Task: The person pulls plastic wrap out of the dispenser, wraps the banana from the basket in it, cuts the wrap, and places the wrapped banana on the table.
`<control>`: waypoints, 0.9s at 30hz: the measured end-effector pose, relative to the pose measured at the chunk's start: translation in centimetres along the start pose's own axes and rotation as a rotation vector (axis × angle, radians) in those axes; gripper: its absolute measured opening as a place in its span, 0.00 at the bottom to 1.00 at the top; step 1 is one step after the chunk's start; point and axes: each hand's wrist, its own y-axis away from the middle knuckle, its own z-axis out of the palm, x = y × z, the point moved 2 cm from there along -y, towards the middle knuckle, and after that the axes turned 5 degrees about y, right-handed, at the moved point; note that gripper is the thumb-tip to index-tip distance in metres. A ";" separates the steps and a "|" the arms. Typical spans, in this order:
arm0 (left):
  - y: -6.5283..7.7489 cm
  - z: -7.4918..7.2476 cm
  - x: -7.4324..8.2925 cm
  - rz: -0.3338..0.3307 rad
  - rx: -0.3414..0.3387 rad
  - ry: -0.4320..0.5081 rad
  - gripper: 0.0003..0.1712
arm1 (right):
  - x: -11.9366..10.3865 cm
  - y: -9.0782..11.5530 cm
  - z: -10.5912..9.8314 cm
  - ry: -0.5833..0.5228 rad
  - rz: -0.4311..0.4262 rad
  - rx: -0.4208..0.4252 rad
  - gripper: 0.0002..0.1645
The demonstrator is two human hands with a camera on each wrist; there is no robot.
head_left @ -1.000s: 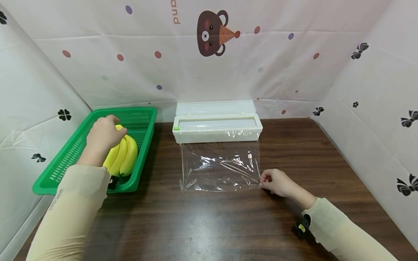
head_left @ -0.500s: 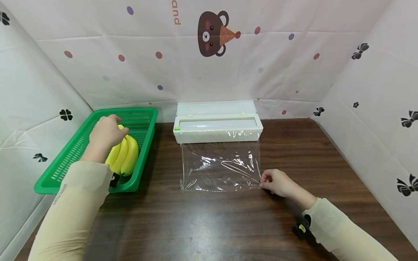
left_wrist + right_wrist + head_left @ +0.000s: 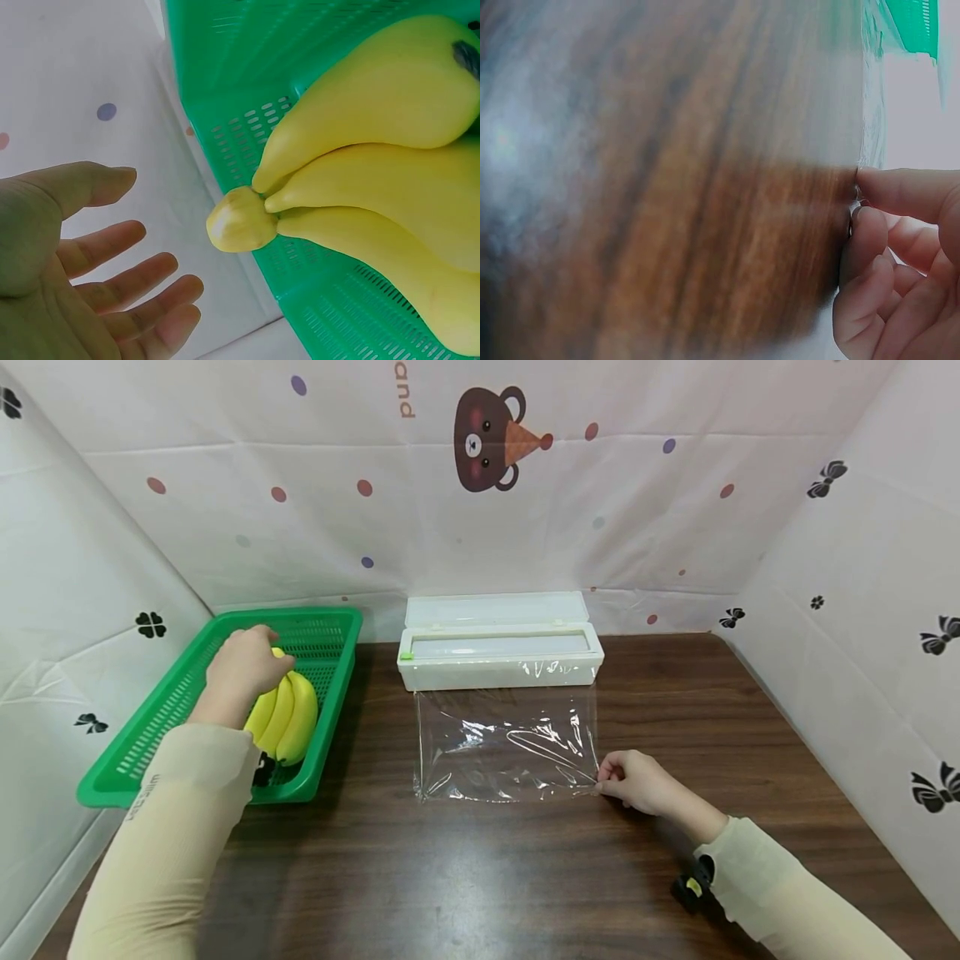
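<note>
My left hand (image 3: 243,668) hovers over a bunch of yellow bananas (image 3: 298,718) lying in a green basket (image 3: 347,652). In the left wrist view its fingers are spread and loosely bent, apart from the stem end of the bananas (image 3: 352,180). My right hand (image 3: 637,781) pinches the near right corner of a sheet of clear plastic wrap (image 3: 487,747) between thumb and fingertip. That sheet runs out from a white wrap dispenser (image 3: 495,673) and lies over the table. In the right wrist view, the right hand (image 3: 907,255) shows the wrap's edge at its fingertips.
The dispenser's lid (image 3: 495,608) stands up at the back against the patterned wall sheet (image 3: 637,527). A small green piece (image 3: 406,656) sits at the dispenser's left end. Dark wood tabletop (image 3: 465,877) stretches in front of the wrap.
Both hands hold nearly the same places; the left hand and forearm have shifted very slightly. The right hand keeps its pinch on the wrap, and the bananas stay in the basket.
</note>
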 end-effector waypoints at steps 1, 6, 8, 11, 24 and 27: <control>-0.1 0.0 -0.1 0.000 -0.002 -0.001 0.33 | 0.0 0.0 0.0 0.000 -0.002 0.001 0.07; -0.3 0.0 -0.3 -0.010 -0.028 -0.005 0.35 | 0.0 -0.1 0.0 -0.002 -0.005 0.003 0.07; -0.4 0.0 -0.4 -0.014 -0.038 -0.007 0.35 | 0.0 0.0 -0.1 -0.002 0.001 0.005 0.07; -0.6 0.0 -0.5 -0.018 -0.051 -0.009 0.35 | 0.0 0.0 -0.1 0.003 0.007 0.007 0.07; -1.6 0.4 -1.5 -0.009 -0.161 -0.006 0.38 | 0.0 0.0 0.0 -0.010 0.005 0.004 0.07; -1.8 0.5 -1.5 -0.003 -0.184 0.006 0.39 | 0.0 0.0 0.0 -0.009 0.008 0.003 0.07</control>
